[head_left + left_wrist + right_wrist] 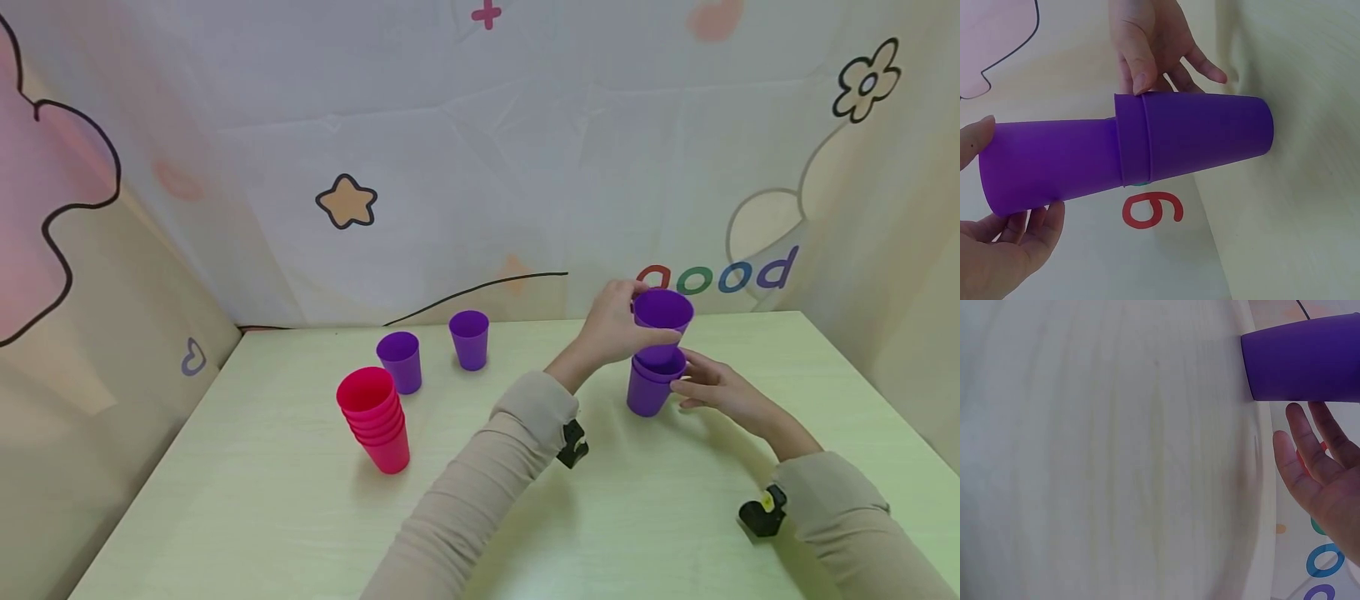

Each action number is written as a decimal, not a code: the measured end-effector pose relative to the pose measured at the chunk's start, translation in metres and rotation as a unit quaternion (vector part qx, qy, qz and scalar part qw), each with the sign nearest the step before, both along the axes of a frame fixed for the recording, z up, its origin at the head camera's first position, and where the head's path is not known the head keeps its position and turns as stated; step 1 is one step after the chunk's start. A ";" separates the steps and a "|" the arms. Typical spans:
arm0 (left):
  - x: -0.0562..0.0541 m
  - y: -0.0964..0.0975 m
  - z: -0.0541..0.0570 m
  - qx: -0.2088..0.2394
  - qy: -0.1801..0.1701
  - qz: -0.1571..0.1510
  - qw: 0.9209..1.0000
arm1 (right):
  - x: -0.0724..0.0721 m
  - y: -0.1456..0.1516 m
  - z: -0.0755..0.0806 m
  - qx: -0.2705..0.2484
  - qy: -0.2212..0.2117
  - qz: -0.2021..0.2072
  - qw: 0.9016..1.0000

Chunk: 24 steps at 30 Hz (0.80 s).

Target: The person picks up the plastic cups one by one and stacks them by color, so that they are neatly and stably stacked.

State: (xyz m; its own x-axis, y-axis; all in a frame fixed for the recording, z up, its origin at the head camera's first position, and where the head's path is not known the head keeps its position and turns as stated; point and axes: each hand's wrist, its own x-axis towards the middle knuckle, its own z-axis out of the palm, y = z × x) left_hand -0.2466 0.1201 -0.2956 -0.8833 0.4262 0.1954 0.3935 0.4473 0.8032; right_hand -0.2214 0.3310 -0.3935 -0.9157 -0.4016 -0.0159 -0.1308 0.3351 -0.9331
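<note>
In the head view a purple cup (663, 310) is held by my left hand (617, 323), thumb in front and fingers behind near its rim. Its narrower lower end sits inside the top of two nested purple cups (648, 395) standing upright on the table. The left wrist view shows the held cup (1047, 162) partly sunk into the double rim, slightly tilted against the stack. My right hand (723, 392) is at the stack's right side, thumb tip right at the rim. Its fingers look loosely extended beside the lower cup (1304, 359) in the right wrist view.
Farther left on the table (480, 500) stand a single purple cup (470, 342) and another purple cup (401, 364). In front of them is a nested stack of several red cups (386, 442). A printed cloth backdrop (465, 167) rises behind the table's back edge.
</note>
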 end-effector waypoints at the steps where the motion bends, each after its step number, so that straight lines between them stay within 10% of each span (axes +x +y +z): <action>1: 0.000 0.000 -0.001 -0.005 -0.002 -0.002 1.000 | 0.000 0.000 0.000 -0.001 0.000 0.001 1.000; 24: -0.011 0.001 -0.029 -0.073 0.015 -0.074 0.995 | -0.002 0.002 -0.003 0.000 0.007 0.002 1.000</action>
State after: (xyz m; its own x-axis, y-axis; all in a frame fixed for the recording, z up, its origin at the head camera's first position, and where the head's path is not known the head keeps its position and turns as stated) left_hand -0.2573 0.1213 -0.3248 -0.8041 0.5761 0.1470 0.4854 0.4934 0.7218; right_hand -0.2235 0.3327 -0.3965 -0.9142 -0.4052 -0.0023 -0.1456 0.3338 -0.9313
